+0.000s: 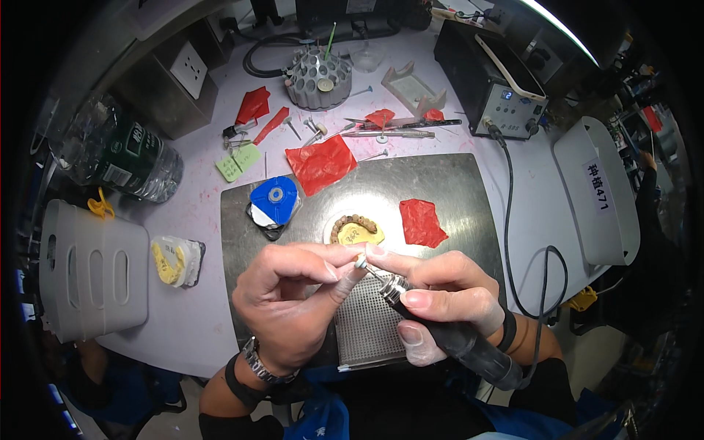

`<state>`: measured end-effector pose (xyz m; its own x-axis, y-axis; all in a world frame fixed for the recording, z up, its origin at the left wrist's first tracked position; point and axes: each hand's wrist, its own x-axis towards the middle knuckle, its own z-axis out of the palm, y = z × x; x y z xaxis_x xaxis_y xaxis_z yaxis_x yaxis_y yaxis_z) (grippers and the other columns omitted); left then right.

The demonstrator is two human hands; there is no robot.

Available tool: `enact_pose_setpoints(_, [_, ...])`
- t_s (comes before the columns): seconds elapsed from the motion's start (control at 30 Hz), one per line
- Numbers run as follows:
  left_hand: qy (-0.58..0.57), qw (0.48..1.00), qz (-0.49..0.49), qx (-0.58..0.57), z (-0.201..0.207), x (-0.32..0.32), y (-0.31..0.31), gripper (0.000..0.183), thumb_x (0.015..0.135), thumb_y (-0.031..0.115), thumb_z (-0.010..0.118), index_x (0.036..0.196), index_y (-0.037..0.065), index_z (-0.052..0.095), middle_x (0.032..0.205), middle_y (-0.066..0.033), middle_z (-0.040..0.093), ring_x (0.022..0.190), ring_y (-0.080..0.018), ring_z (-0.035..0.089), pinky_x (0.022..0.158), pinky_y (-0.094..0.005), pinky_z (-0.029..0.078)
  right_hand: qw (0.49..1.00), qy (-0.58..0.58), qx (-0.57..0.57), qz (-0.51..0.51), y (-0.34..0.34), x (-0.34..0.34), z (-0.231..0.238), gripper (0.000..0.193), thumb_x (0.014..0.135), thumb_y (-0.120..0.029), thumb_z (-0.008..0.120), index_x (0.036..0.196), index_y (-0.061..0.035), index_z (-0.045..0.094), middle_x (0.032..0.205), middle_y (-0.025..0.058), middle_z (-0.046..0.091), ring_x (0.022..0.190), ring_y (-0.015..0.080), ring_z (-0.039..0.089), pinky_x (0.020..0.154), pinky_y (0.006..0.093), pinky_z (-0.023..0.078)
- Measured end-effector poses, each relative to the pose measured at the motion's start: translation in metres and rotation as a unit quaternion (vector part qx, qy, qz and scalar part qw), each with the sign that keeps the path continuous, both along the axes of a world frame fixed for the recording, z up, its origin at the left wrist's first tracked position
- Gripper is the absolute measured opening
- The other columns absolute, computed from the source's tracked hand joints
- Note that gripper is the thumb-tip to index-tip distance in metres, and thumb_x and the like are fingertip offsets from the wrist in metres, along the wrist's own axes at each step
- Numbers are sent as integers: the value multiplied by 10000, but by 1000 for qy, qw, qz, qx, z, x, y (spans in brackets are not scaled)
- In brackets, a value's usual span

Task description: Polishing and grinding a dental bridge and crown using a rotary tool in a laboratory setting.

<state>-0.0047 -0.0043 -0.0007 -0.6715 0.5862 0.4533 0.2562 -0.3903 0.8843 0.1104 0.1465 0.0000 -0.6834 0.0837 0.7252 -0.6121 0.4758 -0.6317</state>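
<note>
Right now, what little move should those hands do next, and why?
Perhaps turn the tiny brownish piece a little with the left hand. That hand pinches it, and the right hand holds the black handpiece with its tip close beside the piece, though I can't tell if they touch.

Left hand point(293, 293) pinched, right hand point(458, 293) curled, hands close together, forearms point(222, 394) angled inward

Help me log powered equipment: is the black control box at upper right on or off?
On: the black control box has a glowing blue display. Whether the handpiece in the right hand spins, I cannot tell.
</note>
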Motion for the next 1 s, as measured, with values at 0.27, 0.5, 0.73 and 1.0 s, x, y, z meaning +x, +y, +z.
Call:
enact_pose_setpoints(0.27, [22,1000,15,-12,3,0,0,253,769,-143,674,906,1,518,933,-175,647,944,-239,671,827,-302,566,1000,-15,4,-5,0,2,3,310,826,-16,674,1081,-19,496,904,127,505,950,327,657,797,352,580])
enact_pose_setpoints(0.5, [20,1000,21,-10,0,1,2,241,771,-137,676,898,8,530,900,-167,651,928,-227,675,806,-292,565,1000,-20,-2,-1,1,2,2,313,827,-17,676,1085,-24,499,926,129,511,979,334,650,777,326,578])
enact_pose_setpoints(0.73, [21,999,24,-4,0,1,1,239,771,-138,675,898,3,531,899,-170,652,925,-227,676,806,-290,565,1000,-15,13,0,2,2,2,318,823,-8,675,1090,-28,503,931,127,512,970,308,651,783,324,575])
enact_pose_setpoints(1.0, [38,999,28,-7,1,0,1,246,766,-125,690,901,-2,526,897,-171,652,922,-233,678,802,-285,571,999,2,-20,-26,-3,-1,0,374,751,-21,734,1074,-49,547,949,142,577,932,290,669,693,308,537])
